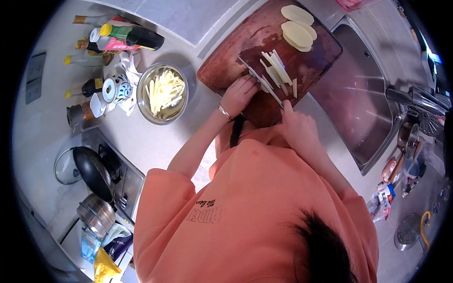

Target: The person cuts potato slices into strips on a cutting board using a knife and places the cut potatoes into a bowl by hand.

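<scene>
A brown cutting board carries potato slices at its far end and cut potato strips near its middle. My right hand is closed around the handle end of a knife, whose blade points up and left across the board. On the board's near left part, my left hand has its fingers curled beside the blade, pressing on something mostly hidden beneath them. A glass bowl left of the board holds a heap of pale potato strips.
Bottles and a patterned jar stand at the left. A sink with a faucet lies right of the board. A wok and a steel pot are at lower left.
</scene>
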A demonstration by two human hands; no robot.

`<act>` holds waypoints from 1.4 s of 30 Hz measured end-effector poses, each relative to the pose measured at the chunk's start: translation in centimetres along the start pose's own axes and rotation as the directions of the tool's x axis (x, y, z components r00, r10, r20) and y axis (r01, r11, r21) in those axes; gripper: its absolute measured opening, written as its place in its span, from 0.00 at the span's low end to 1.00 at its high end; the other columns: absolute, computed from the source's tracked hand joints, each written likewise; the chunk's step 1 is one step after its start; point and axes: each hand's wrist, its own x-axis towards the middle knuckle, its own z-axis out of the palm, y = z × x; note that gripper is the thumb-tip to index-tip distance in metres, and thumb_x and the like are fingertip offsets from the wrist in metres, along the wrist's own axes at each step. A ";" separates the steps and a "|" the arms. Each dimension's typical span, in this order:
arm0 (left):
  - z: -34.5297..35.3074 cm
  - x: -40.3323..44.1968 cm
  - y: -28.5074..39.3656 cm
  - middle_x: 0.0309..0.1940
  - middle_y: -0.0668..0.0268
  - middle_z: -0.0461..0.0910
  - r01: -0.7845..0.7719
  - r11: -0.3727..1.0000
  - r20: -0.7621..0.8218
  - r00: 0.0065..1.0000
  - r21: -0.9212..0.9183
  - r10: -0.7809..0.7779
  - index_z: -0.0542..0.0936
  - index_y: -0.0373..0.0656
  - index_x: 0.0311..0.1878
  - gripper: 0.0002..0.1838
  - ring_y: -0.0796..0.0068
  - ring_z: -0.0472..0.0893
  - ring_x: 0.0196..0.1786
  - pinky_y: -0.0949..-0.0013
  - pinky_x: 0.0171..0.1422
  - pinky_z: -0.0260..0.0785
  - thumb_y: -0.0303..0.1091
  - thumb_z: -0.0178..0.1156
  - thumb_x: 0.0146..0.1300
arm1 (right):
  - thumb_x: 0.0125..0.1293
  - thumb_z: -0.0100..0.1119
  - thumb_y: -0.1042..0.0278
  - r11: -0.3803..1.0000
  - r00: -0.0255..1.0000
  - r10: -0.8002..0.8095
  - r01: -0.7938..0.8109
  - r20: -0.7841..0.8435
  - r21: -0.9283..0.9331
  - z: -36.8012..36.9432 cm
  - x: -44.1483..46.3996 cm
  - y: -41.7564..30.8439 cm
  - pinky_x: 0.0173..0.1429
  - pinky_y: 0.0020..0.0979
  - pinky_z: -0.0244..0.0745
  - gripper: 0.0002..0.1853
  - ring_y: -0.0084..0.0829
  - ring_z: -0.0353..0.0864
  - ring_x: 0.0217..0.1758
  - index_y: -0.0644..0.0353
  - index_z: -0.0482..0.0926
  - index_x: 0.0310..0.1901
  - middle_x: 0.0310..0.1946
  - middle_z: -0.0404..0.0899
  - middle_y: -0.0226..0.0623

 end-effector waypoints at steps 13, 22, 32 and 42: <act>0.3 -0.5 -0.2 0.45 0.61 0.75 -0.021 0.999 -0.057 0.998 -0.048 0.019 0.78 0.40 0.42 0.14 0.61 0.75 0.52 0.64 0.55 0.70 0.28 0.54 0.50 | 0.64 0.48 0.65 0.987 0.993 -0.020 0.038 -0.117 0.157 0.2 2.3 0.8 0.28 0.50 0.72 0.09 0.53 0.78 0.25 0.59 0.64 0.42 0.21 0.77 0.49; 0.2 -0.6 -0.2 0.46 0.61 0.75 -0.029 0.999 -0.078 0.997 -0.034 0.026 0.78 0.39 0.42 0.15 0.62 0.75 0.52 0.65 0.57 0.68 0.29 0.52 0.50 | 0.63 0.47 0.67 0.992 0.994 -0.054 0.064 -0.091 0.107 1.3 2.5 -0.7 0.29 0.49 0.73 0.08 0.53 0.78 0.25 0.59 0.64 0.41 0.21 0.77 0.50; -0.2 -0.3 0.0 0.44 0.61 0.75 -0.065 0.998 -0.091 0.994 -0.019 0.063 0.77 0.35 0.41 0.16 0.63 0.75 0.50 0.66 0.57 0.69 0.28 0.53 0.47 | 0.65 0.47 0.65 0.981 0.986 -0.065 0.092 -0.152 0.172 0.0 2.1 0.6 0.31 0.51 0.71 0.12 0.55 0.77 0.26 0.62 0.66 0.47 0.21 0.76 0.53; -0.1 -0.5 -0.2 0.44 0.60 0.75 -0.072 0.997 -0.088 0.994 -0.007 0.072 0.78 0.35 0.43 0.17 0.63 0.75 0.51 0.66 0.57 0.69 0.28 0.52 0.47 | 0.65 0.46 0.66 0.984 0.990 -0.072 0.091 -0.122 0.153 0.8 3.1 -0.9 0.31 0.48 0.74 0.09 0.51 0.79 0.27 0.61 0.66 0.42 0.21 0.77 0.50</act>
